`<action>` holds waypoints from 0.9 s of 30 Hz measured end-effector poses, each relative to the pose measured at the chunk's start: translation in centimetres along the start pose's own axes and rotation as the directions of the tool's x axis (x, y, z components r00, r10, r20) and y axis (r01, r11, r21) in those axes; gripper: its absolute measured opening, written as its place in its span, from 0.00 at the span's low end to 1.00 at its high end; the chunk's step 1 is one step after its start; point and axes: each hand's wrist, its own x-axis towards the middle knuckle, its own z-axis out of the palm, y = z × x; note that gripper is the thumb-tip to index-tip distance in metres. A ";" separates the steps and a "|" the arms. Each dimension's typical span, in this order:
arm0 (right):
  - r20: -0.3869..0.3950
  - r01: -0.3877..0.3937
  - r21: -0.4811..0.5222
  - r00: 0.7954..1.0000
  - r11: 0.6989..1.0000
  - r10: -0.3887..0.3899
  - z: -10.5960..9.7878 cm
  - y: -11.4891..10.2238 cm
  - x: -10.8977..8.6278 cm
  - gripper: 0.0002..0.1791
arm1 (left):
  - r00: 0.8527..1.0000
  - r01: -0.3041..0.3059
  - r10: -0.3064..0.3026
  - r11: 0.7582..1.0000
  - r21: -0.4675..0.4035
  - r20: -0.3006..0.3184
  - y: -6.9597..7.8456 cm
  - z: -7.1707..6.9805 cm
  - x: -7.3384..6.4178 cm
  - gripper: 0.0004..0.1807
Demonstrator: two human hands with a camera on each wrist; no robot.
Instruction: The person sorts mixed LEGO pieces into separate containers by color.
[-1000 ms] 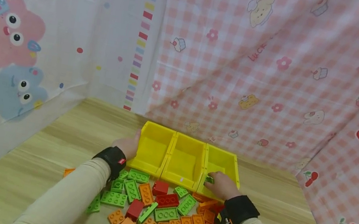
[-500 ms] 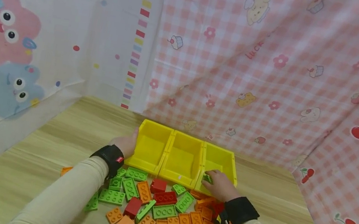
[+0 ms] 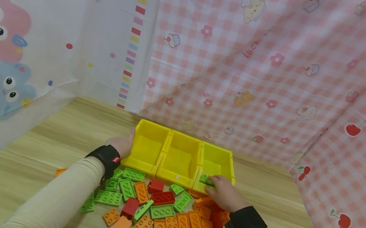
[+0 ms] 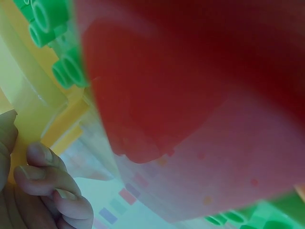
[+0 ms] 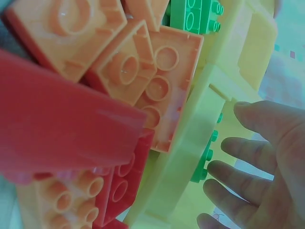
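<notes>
Three yellow bins are set side by side on the bench [image 3: 54, 145], in front of a checked cloth [image 3: 183, 65]. A green brick [image 3: 204, 179] is seen lying in the right bin [image 3: 219, 153], close behind its low front wall. Over that front wall the right hand [image 3: 225, 193] is held wide, its fingers spread and nothing gripped; the fingertips are placed just beside the brick, and whether it is touched cannot be told. The left hand [image 3: 121, 144] is set at the outer side of the left bin [image 3: 149, 149], with the thumb raised along the wall and the fingers curled; whether the wall is gripped cannot be told. Between these two bins the middle bin [image 3: 180, 161] is placed.

Loose bricks are scattered before the bins: green bricks [image 3: 162, 211] mostly toward the left and middle, red bricks [image 3: 163, 198] among them, and orange bricks [image 3: 184, 226] crowded toward the right, some overlapping. Black bands [image 3: 247, 225] are worn on both wrists, over pale sleeves [image 3: 61, 190]. Much of the left wrist view is filled by a blurred red surface.
</notes>
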 end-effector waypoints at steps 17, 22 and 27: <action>0.059 0.374 -0.079 0.927 0.924 -0.371 2.1 -3.9 -0.8 0.18 | 0.999 0.035 -0.034 0.999 -0.025 0.021 -0.1 0.2 0.4 0.37; 0.095 0.421 -0.060 0.905 0.905 -0.414 3.0 -4.0 -0.7 0.17 | 0.999 0.038 -0.037 0.999 -0.030 0.026 0.1 0.1 0.2 0.37; 0.101 0.449 -0.081 0.892 0.890 -0.441 3.1 -4.3 -0.5 0.17 | 0.999 0.037 -0.037 0.999 -0.021 0.020 0.2 -0.3 -0.2 0.37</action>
